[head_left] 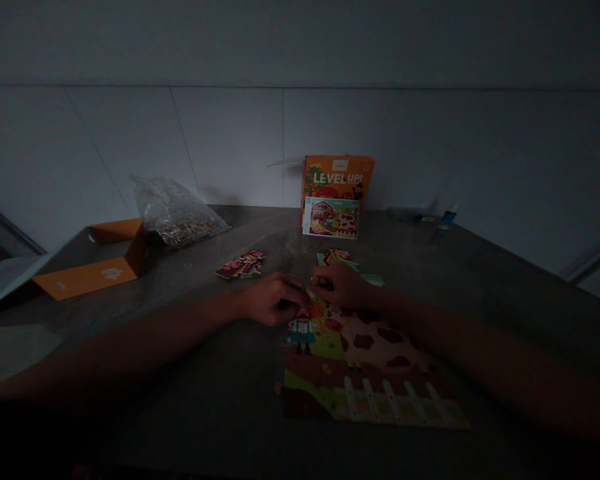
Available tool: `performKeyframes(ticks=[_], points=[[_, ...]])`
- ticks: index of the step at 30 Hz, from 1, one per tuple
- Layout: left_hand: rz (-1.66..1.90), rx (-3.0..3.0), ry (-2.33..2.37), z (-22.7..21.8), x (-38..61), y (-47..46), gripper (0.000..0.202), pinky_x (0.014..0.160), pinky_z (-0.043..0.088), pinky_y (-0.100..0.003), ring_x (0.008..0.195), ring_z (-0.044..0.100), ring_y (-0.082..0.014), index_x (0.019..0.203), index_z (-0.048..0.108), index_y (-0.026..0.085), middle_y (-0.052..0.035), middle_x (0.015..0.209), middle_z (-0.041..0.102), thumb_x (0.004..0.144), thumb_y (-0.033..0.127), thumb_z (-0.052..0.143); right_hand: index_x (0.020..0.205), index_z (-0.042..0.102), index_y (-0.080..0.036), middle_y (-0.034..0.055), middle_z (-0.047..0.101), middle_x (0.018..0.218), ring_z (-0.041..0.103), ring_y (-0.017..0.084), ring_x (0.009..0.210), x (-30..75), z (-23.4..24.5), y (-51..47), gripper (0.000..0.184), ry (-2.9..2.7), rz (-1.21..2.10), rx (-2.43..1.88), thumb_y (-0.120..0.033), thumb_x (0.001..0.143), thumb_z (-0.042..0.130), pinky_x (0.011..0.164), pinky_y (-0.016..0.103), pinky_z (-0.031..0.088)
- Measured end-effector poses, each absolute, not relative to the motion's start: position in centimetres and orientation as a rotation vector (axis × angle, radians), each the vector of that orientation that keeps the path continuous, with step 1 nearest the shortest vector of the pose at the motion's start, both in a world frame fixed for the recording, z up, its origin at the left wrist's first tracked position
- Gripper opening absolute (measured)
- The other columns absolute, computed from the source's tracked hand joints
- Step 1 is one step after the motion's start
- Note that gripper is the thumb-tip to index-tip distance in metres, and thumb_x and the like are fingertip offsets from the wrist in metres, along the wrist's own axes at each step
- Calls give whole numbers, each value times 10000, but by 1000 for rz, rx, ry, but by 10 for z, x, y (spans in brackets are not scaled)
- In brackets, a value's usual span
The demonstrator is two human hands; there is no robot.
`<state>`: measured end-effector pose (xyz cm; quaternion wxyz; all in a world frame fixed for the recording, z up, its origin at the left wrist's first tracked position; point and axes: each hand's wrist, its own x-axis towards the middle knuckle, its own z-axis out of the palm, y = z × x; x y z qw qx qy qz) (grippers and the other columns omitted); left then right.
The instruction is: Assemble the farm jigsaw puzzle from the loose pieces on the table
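A partly joined jigsaw puzzle (pixel 380 357) lies flat before me, showing a spotted cow, a small figure and a white fence. My left hand (pixel 276 299) is closed at its upper left edge, fingertips pressed on a puzzle piece (pixel 304 312) above the figure. Close beside it, my right hand (pixel 347 285) is closed in a pinch over the top edge; whatever lies between its fingers is hidden. Loose puzzle pieces (pixel 243 265) form a pile beyond my left hand. Another group of pieces (pixel 336 255) sits just behind my right hand.
An orange box (pixel 337 175) stands against the wall, with a picture card (pixel 331 218) leaning on it. On the left are an open orange box part (pixel 87 277) and a clear plastic bag (pixel 180 217) with brownish contents. A small blue-and-white item (pixel 448 219) is at back right.
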<state>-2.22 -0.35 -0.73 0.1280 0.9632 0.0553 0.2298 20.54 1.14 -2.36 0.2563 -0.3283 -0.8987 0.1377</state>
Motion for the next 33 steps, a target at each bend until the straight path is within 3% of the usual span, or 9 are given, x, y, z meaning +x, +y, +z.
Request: performKeyframes(ticks=[33], points=[[671,2777,173,-8,-22,-4,273,736,549,-293,790,680,-178,943,726,140,-118,912,742,801,83,499,739,562,-172,-47,508,568,420,80,517,206,-23,10,81,-2448,335,-912,-227,785,599,546,226,270]])
